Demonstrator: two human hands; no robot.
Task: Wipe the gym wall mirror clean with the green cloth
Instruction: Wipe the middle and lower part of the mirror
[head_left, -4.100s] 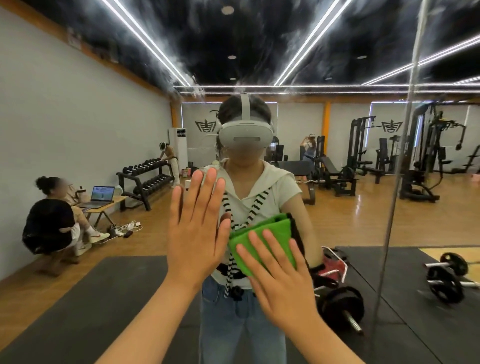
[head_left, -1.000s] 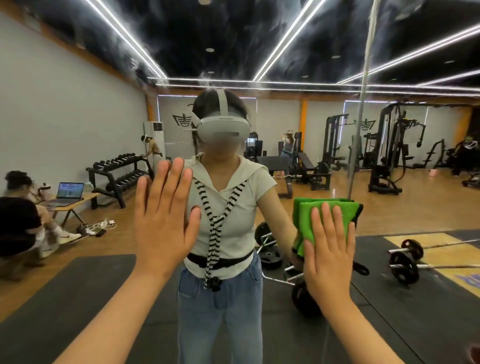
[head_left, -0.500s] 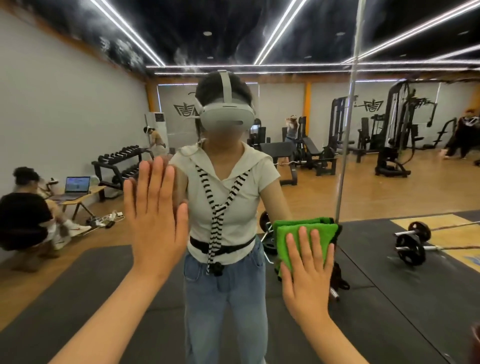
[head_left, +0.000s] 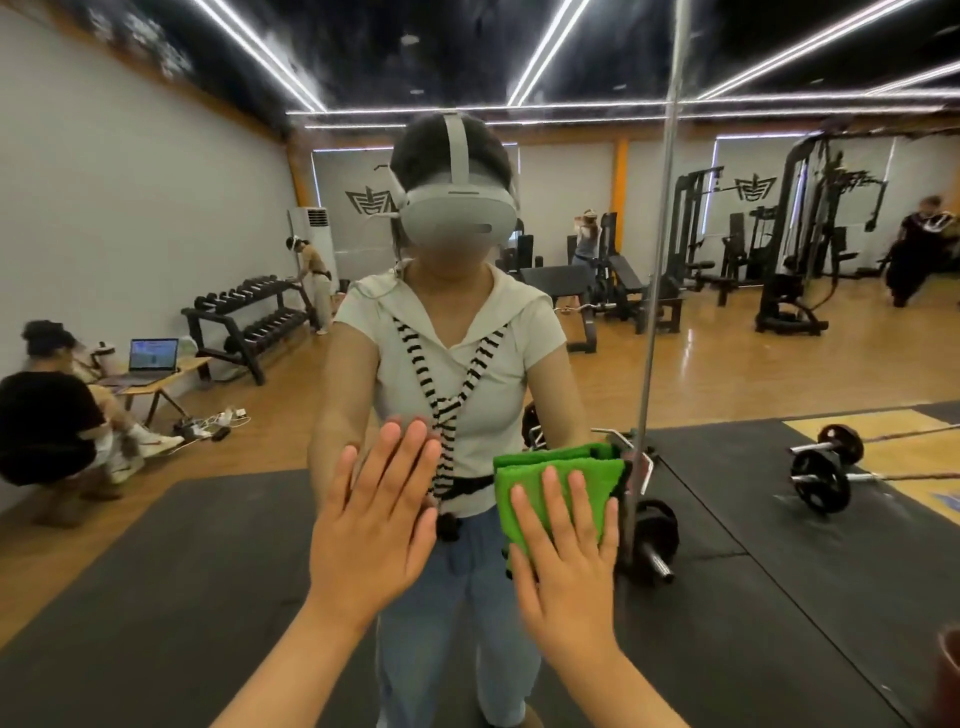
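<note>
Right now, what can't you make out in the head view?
Head view only.
Lower half of the green cloth: hidden under the right hand.
Glass of the wall mirror behind the cloth and the left hand: covered, cleanliness unknown.
Screen of the laptop: too small to read.
A reddish object, bottom-right corner: cut off by the frame edge.

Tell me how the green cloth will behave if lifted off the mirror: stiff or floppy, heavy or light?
Probably floppy: the green cloth is folded in soft, plush layers. Likely light, since flat fingers of the right hand alone press it against the mirror. It may unfold if lifted by one corner.
</note>
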